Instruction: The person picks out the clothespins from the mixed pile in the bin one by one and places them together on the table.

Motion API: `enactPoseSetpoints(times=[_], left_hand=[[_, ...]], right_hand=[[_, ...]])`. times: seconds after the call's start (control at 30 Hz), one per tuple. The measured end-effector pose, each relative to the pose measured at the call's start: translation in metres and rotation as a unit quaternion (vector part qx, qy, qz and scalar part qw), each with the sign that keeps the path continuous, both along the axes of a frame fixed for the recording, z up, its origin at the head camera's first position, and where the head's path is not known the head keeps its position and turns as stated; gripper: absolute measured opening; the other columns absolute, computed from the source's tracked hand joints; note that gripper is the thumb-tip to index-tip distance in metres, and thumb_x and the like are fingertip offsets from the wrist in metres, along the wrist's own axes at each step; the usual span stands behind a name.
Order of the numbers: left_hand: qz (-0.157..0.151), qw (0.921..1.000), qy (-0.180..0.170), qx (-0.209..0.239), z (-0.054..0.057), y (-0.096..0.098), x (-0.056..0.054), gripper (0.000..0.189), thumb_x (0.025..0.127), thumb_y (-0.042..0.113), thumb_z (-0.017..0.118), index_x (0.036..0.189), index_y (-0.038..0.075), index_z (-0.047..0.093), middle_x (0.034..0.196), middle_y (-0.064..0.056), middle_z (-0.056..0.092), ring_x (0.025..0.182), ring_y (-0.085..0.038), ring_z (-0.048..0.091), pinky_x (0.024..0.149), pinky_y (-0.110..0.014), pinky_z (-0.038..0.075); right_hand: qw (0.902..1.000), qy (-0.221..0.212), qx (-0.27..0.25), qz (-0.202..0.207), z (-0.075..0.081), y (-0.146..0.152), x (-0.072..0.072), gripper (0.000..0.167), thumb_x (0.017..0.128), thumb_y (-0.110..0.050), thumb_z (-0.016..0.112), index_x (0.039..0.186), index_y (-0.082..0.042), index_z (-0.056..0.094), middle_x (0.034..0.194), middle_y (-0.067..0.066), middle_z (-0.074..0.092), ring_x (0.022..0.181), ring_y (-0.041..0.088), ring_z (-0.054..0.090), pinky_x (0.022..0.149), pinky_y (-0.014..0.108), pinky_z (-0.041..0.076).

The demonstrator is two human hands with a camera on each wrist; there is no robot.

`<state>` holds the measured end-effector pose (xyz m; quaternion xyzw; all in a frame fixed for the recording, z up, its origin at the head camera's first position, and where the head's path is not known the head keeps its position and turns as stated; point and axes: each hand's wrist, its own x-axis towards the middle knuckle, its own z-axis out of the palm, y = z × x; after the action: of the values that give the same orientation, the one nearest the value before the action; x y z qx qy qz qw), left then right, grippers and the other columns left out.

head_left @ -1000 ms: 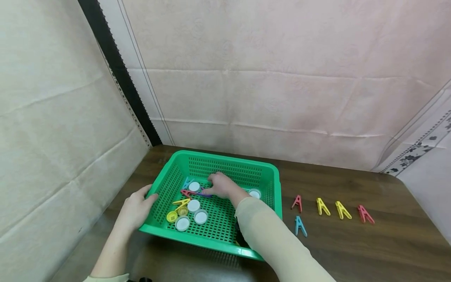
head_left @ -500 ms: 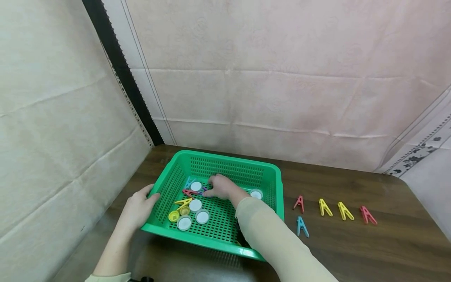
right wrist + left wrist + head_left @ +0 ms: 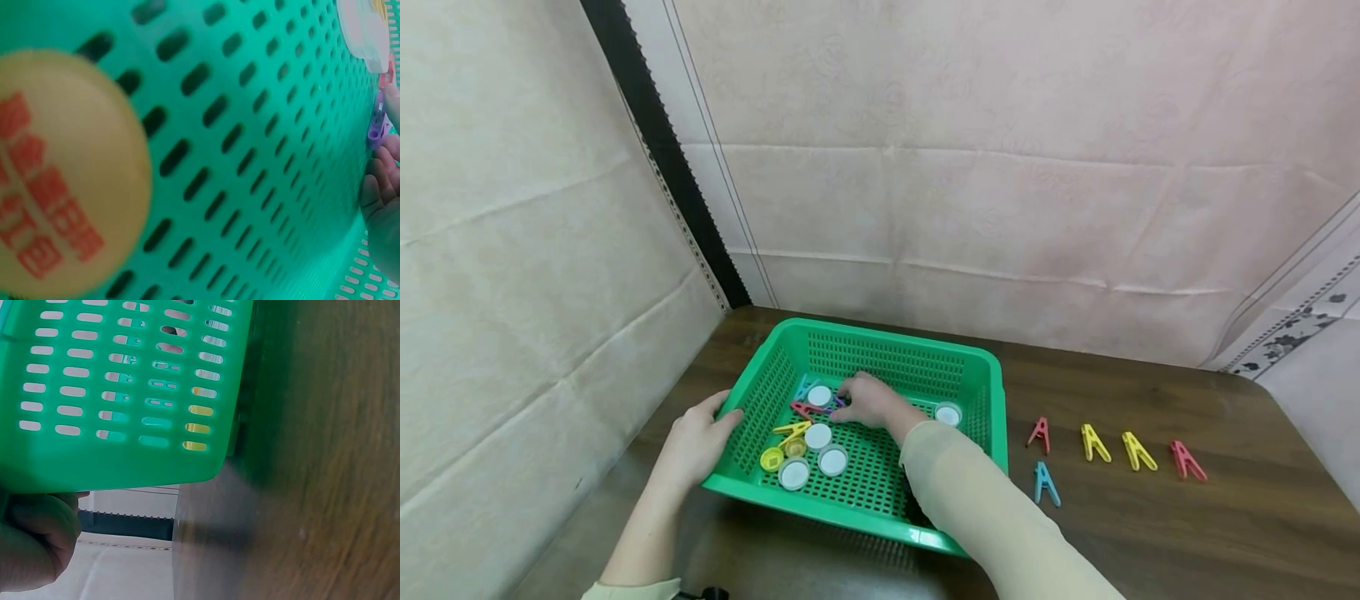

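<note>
A green perforated basket (image 3: 842, 518) stands on the wooden table. My left hand (image 3: 695, 443) grips its left rim, thumb over the edge; the left wrist view shows part of that hand under the basket wall. My right hand (image 3: 872, 402) reaches inside. Its thumb and fingers pinch a purple clothespin (image 3: 377, 122) near the basket floor. Close by lie a red clothespin (image 3: 805, 409), a blue clothespin (image 3: 802, 388) and a round white-topped cap (image 3: 819, 396). Towards the front left are a yellow clothespin (image 3: 793, 430) and several round caps.
Right of the basket, a blue clothespin (image 3: 1047, 484) and several red and yellow clothespins (image 3: 1093, 442) lie apart on the table. One cap (image 3: 948, 413) sits at the basket's right side. A yellowish disc (image 3: 69, 175) with red characters is near the right wrist. Cloth walls enclose the table.
The purple clothespin has turned slightly at my right fingertips, and those fingers have drawn in around it. My left hand keeps its grip on the rim. The whole head view has shifted slightly.
</note>
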<state>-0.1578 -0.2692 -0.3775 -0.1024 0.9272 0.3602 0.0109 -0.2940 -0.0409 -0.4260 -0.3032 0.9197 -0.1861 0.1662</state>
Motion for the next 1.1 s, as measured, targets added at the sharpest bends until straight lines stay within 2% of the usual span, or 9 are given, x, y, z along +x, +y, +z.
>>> enactPoseSetpoints(times=[0.27, 0.6, 0.9, 1.1], left_hand=[[0.0, 1.0, -0.004, -0.006, -0.0014, -0.0034, 0.0019, 0.057, 0.098, 0.035, 0.044, 0.143, 0.001, 0.035, 0.12, -0.021, 0.055, 0.074, -0.021, 0.054, 0.061, -0.032, 0.042], [-0.001, 1.0, 0.002, -0.005, 0.001, -0.0052, -0.0008, 0.057, 0.097, 0.034, 0.043, 0.143, 0.001, 0.035, 0.109, -0.018, 0.058, 0.066, -0.019, 0.054, 0.059, -0.033, 0.042], [-0.004, 1.0, -0.002, 0.001, 0.0009, -0.0019, -0.0002, 0.057, 0.098, 0.034, 0.043, 0.143, 0.0, 0.035, 0.114, -0.02, 0.056, 0.069, -0.02, 0.054, 0.06, -0.033, 0.043], [-0.002, 1.0, -0.001, 0.002, -0.0009, -0.0008, -0.0019, 0.057, 0.098, 0.035, 0.043, 0.143, 0.002, 0.035, 0.115, -0.02, 0.057, 0.07, -0.02, 0.054, 0.06, -0.032, 0.042]], right_hand=[[0.9997, 0.012, -0.009, 0.02, -0.0023, -0.005, 0.0029, 0.045, 0.085, -0.041, 0.067, 0.119, -0.011, 0.063, 0.111, 0.002, 0.056, 0.097, 0.013, 0.049, 0.08, 0.029, 0.044], [0.9988, 0.042, 0.009, 0.024, -0.0003, -0.0092, 0.0028, 0.045, 0.084, -0.042, 0.068, 0.118, -0.013, 0.063, 0.105, 0.0, 0.054, 0.088, 0.011, 0.047, 0.074, 0.027, 0.042], [0.9986, 0.042, 0.003, 0.031, -0.0027, -0.0076, 0.0036, 0.038, 0.086, -0.036, 0.067, 0.116, -0.013, 0.064, 0.1, -0.002, 0.054, 0.085, 0.009, 0.047, 0.071, 0.025, 0.043], [0.9989, 0.039, -0.001, 0.027, -0.0039, -0.0062, 0.0035, 0.038, 0.086, -0.038, 0.067, 0.114, -0.013, 0.065, 0.1, -0.002, 0.055, 0.085, 0.009, 0.048, 0.074, 0.026, 0.044]])
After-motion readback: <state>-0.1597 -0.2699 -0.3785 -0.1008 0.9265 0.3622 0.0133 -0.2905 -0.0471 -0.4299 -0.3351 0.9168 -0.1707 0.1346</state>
